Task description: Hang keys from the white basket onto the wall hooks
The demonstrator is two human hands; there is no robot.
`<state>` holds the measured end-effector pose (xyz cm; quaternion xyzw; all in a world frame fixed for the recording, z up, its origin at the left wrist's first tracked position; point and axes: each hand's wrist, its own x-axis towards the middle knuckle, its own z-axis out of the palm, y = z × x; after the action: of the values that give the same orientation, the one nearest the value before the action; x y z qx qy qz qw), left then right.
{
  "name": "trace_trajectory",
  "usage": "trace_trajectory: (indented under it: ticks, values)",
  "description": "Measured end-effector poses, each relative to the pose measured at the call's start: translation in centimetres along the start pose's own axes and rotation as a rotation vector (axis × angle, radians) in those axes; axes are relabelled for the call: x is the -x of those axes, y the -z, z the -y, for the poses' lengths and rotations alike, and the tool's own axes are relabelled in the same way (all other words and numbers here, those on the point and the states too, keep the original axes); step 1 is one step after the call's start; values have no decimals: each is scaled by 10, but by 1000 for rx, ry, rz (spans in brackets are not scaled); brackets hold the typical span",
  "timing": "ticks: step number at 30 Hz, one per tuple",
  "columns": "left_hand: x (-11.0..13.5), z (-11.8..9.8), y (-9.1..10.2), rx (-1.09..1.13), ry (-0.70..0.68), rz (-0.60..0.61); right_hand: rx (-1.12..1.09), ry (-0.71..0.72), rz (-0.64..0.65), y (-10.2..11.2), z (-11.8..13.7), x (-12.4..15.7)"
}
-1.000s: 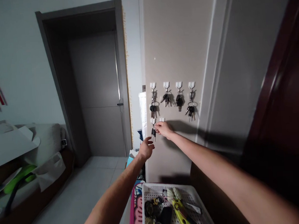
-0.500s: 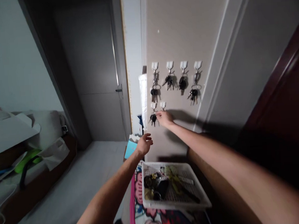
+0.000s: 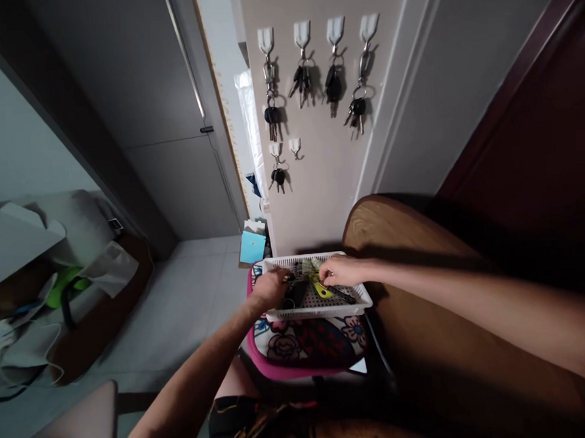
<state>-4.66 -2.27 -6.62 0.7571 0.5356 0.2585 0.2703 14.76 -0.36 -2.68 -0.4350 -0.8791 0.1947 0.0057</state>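
White basket, lower centre of frame; yellow-green tool inside. Left hand over its left end, right hand by tool; fingers' grip undeterminable. Risk: crowded contents could snag if lifted.

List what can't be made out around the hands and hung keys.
Head view: whether the left hand grips anything; its back hides that.
Head view: whether the right hand grips the long yellow-and-black tool; too small.
Head view: some contents of the white plastic basket; the left hand covers them.
Head view: cuts on the black-headed metal keys; too small.
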Motion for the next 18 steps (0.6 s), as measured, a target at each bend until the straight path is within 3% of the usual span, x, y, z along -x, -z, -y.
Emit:
trace_trajectory:
  ticks: [6,13,18]
  values:
    - [-4,-3,-10,-224,-28,15,138,21,-22,-8,-1,-7]
    - [-19,-9,-13,-591,57,127,285,24,76,-4,4,-3]
    - [-22,-11,-7,-557,51,128,335,30,114,-2,5,-4]
